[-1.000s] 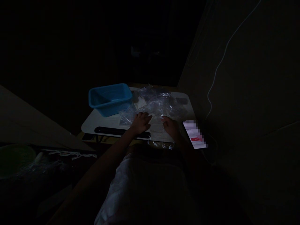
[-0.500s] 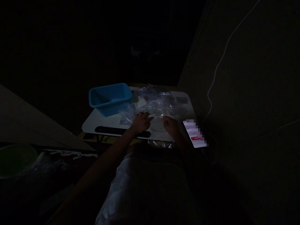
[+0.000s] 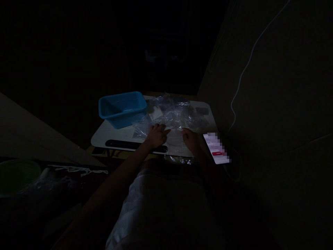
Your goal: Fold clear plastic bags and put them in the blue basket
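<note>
Clear crinkled plastic (image 3: 174,114) is spread over a small white table (image 3: 100,137) in a dim room. My left hand (image 3: 156,135) rests on the near part of the plastic, its thumb and fingers apart and nothing seen in its grasp. To the right, my right hand (image 3: 190,140) touches the plastic with its index finger pointing left and the other fingers curled; whether it pinches the film is too dark to tell. A small pale square item (image 3: 155,113) lies beside the plastic, behind my left hand.
A blue basin (image 3: 125,119) stands at the table's back left. A lit phone (image 3: 216,148) lies off the right edge, with a white cable (image 3: 240,74) behind it. A green basket (image 3: 19,175) sits at the lower left.
My right hand has shifted slightly to the right, away from my left hand. My left hand has stayed almost in place.
</note>
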Tool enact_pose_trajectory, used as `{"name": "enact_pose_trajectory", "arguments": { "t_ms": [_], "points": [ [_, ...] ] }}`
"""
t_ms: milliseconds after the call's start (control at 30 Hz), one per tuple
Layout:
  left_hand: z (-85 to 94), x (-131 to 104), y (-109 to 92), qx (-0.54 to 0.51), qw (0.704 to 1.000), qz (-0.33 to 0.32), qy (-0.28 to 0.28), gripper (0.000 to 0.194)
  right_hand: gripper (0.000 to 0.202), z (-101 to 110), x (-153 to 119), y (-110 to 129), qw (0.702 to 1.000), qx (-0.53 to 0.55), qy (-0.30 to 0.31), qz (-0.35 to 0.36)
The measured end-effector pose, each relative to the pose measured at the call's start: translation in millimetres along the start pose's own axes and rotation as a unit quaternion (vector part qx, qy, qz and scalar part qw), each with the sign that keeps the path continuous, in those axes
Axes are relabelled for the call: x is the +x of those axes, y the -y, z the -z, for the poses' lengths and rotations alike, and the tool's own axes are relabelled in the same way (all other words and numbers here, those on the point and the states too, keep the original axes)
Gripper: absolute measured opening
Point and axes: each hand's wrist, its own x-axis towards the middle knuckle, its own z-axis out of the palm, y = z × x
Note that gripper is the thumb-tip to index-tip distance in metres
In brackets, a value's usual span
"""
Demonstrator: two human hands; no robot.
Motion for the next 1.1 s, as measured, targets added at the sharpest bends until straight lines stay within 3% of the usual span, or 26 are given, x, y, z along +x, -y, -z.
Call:
{"name": "enact_pose_trajectory", "arguments": {
  "t_ms": [500, 633, 833, 1100],
  "points": [
    [-0.8, 0, 0, 0.006, 1.0, 0.003, 0.001, 0.042, 0.039, 4, 3, -1, 1.0, -0.007, 0.001, -0.017],
    [-1.5, 2, 1, 0.003, 1.0, 0.001, -0.006, 0.042, 0.033, 12, 6, 2, 0.995, -0.091, 0.021, 0.015],
    [-1.3, 1, 0, -0.007, 1.0, -0.003, -0.008, 0.041, 0.041, 9, 22, 22, 0.969, -0.231, 0.049, 0.067],
    [3.0, 0, -3, -0.019, 1.0, -0.009, -0.003, 0.04, 0.023, 3, 60, 33, 0.952, -0.299, 0.041, 0.056]
  ]
}}
